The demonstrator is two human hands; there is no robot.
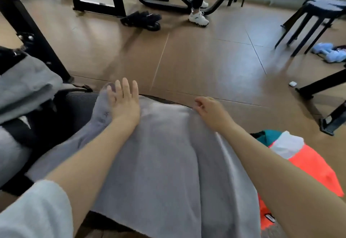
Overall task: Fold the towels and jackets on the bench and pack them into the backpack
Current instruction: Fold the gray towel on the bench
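While the grey towel (164, 153) lies spread over the dark table (74, 110), both of the person's bare forearms reach out across it. The left hand (124, 102) lies flat, palm down, on the towel's far left part, its fingers (122, 88) straight and spread, holding nothing; just under them that corner of the cloth is bunched and raised. The right hand (209, 108) sits at the towel's far right corner with its fingers curled in, pinching the cloth's edge between thumb and fingertips; a ring shows on one finger. The towel hangs over the near edge of the table toward the camera.

To the right of the towel, touching its edge, lies an orange jacket (307, 172) with white and teal panels. At the left, a grey garment (24, 84) is heaped over a black bag-like shape (11, 56), though whether that is the backpack cannot be told.

Beyond the table is a brown floor (196, 56). On it are black footwear (144, 20), a black stool (314, 13), pale blue dumbbells (329, 52) and a small white case (292, 83). Another person's legs in white sneakers (198, 17) stand beside black frames at the top.
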